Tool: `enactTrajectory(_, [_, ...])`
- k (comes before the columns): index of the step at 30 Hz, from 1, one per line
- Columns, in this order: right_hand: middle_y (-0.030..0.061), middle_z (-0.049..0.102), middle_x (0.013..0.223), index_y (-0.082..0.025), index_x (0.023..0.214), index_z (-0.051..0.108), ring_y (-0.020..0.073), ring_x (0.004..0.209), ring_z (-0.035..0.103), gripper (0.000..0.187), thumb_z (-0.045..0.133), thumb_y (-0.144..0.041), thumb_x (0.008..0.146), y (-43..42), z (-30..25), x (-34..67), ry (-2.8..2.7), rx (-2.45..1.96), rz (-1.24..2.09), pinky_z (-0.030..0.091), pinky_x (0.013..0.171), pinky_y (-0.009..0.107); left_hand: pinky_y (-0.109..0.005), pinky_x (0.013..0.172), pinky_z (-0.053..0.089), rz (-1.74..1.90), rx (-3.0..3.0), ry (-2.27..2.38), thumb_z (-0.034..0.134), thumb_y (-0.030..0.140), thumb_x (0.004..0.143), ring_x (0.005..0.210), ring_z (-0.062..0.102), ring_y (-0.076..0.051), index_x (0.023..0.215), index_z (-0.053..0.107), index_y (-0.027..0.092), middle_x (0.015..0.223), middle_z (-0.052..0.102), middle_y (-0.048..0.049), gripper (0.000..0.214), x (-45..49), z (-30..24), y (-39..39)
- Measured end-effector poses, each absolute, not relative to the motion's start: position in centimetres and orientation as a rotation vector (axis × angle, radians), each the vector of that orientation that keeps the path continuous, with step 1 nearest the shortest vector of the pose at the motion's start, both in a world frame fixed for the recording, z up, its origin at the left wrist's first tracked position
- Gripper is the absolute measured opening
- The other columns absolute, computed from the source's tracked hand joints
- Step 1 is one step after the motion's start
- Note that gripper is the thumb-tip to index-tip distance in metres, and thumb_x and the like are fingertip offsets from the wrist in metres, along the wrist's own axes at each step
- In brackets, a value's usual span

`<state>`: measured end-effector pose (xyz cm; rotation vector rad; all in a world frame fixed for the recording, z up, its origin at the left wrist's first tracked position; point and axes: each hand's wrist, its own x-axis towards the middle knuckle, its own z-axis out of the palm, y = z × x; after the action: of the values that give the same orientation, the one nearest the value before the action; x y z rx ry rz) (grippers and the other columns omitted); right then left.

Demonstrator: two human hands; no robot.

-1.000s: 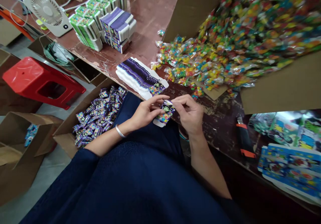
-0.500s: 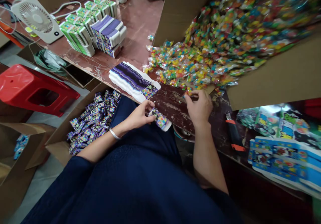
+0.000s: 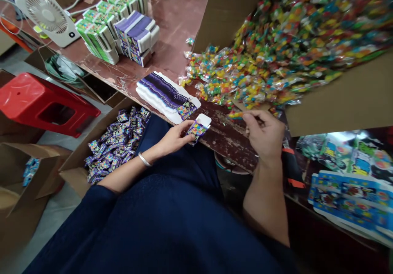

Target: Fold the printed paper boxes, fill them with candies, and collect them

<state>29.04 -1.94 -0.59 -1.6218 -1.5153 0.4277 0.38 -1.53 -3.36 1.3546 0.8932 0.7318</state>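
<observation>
My left hand [image 3: 176, 138] is closed around a small purple candy box [image 3: 198, 131], its white end flap standing up. Between thumb and fingers, my right hand [image 3: 265, 133] pinches a small clear bag of colourful candy [image 3: 236, 115] just above the table edge. Behind both hands, a heap of bagged candies [image 3: 245, 73] spills from a tipped cardboard box [image 3: 344, 102] onto the table. A fanned row of flat purple cartons [image 3: 164, 94] lies left of the heap, close to my left hand.
Banded stacks of green cartons [image 3: 98, 37] and purple cartons [image 3: 135, 32] stand by a white fan [image 3: 46, 16]. Filled purple boxes [image 3: 118, 143] lie in a carton at lower left, near a red stool [image 3: 46, 102]. A utility knife [image 3: 291, 165] and blue cartons [image 3: 350, 196] are at right.
The flattened purple carton in my left hand is now an opened-up box with its flap raised. My right hand has drawn back to the right from the heap with a candy bag.
</observation>
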Motion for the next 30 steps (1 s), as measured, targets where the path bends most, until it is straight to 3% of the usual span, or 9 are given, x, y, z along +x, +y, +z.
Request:
enactTrajectory(2, [0.0031, 0.073, 0.090, -0.026, 0.095, 0.079, 0.0157, 0.060, 0.060, 0.025, 0.067, -0.048, 0.095, -3.0, 1.8, 27.2, -1.544, -1.548, 0.524, 0.051, 0.058, 0.033, -0.032, 0.085, 0.056, 0.723, 1.439, 0.914, 0.071, 0.034, 0.091, 0.092, 0.066, -0.018, 0.121, 0.070, 0.018, 0.110, 0.074, -0.0074, 0.034, 0.6, -3.2, -1.6])
enactTrajectory(6, [0.0041, 0.074, 0.093, -0.028, 0.093, 0.080, 0.0202, 0.083, 0.068, 0.015, 0.070, -0.038, 0.095, -3.6, 4.2, 23.9, -1.710, -1.457, 0.550, 0.055, 0.072, 0.034, -0.030, 0.082, 0.058, 0.738, 1.470, 0.885, 0.070, 0.038, 0.094, 0.088, 0.068, -0.017, 0.115, 0.072, 0.018, 0.104, 0.075, -0.0067, 0.029, 1.0, -2.6, -2.0])
enactTrajectory(11, [0.0004, 0.072, 0.083, -0.025, 0.095, 0.075, 0.0159, 0.068, 0.064, 0.012, 0.075, -0.037, 0.091, -3.2, 2.6, 21.5, -1.626, -1.498, 0.597, 0.053, 0.065, 0.030, -0.030, 0.084, 0.058, 0.779, 1.386, 0.848, 0.073, 0.035, 0.092, 0.087, 0.070, -0.016, 0.115, 0.070, 0.014, 0.104, 0.076, -0.0083, 0.030, 1.3, -2.6, -2.7])
enactTrajectory(14, [0.0020, 0.071, 0.085, -0.026, 0.087, 0.074, 0.0185, 0.076, 0.066, 0.014, 0.071, -0.037, 0.094, -3.4, 1.9, 20.9, -1.674, -1.504, 0.470, 0.056, 0.077, 0.035, -0.029, 0.085, 0.059, 0.843, 1.285, 0.847, 0.075, 0.030, 0.090, 0.088, 0.072, -0.016, 0.116, 0.066, 0.015, 0.108, 0.075, -0.0087, 0.031, 1.5, -2.6, -3.1])
enactTrajectory(17, [0.0075, 0.071, 0.108, -0.026, 0.087, 0.078, 0.0248, 0.103, 0.069, 0.020, 0.070, -0.044, 0.095, -3.7, 1.8, 20.9, -1.722, -1.420, 0.414, 0.057, 0.094, 0.042, -0.025, 0.077, 0.059, 0.959, 1.207, 0.837, 0.079, 0.029, 0.087, 0.083, 0.070, -0.014, 0.130, 0.059, 0.020, 0.104, 0.072, -0.0058, 0.049, 1.8, -2.3, -3.3])
enactTrajectory(20, [0.0082, 0.070, 0.122, -0.028, 0.104, 0.078, 0.0254, 0.111, 0.070, 0.023, 0.074, -0.047, 0.092, -4.1, 1.0, 20.7, -1.552, -1.324, 0.627, 0.062, 0.088, 0.039, -0.023, 0.072, 0.057, 1.028, 1.178, 0.797, 0.081, 0.032, 0.086, 0.074, 0.066, -0.011, 0.146, 0.049, 0.027, 0.102, 0.068, -0.0030, 0.068, 1.9, -2.0, -3.4])
enactTrajectory(24, [0.0028, 0.077, 0.101, -0.027, 0.106, 0.075, 0.0203, 0.089, 0.076, 0.025, 0.081, -0.042, 0.088, -4.8, -1.3, 19.6, -1.284, -1.258, 0.879, 0.064, 0.079, 0.034, -0.020, 0.069, 0.054, 0.997, 1.196, 0.742, 0.082, 0.041, 0.086, 0.073, 0.062, -0.009, 0.129, 0.060, 0.022, 0.097, 0.064, -0.0008, 0.052, 1.9, -2.1, -3.4])
enactTrajectory(28, [0.0038, 0.077, 0.106, -0.023, 0.088, 0.076, 0.0205, 0.097, 0.076, 0.015, 0.078, -0.037, 0.090, -5.0, -2.6, 18.8, -1.245, -1.226, 0.819, 0.063, 0.087, 0.035, -0.017, 0.060, 0.050, 0.938, 1.160, 0.723, 0.087, 0.045, 0.081, 0.068, 0.057, -0.006, 0.116, 0.059, 0.020, 0.099, 0.063, -0.0011, 0.051, 1.9, -2.3, -3.3])
enactTrajectory(30, [0.0045, 0.077, 0.108, -0.023, 0.088, 0.075, 0.0212, 0.101, 0.076, 0.014, 0.078, -0.037, 0.091, -4.9, -2.4, 18.5, -1.251, -1.208, 0.765, 0.063, 0.091, 0.036, -0.016, 0.060, 0.050, 0.945, 1.120, 0.731, 0.089, 0.046, 0.078, 0.069, 0.058, -0.006, 0.115, 0.056, 0.021, 0.100, 0.063, -0.0009, 0.056, 2.0, -2.1, -3.2])
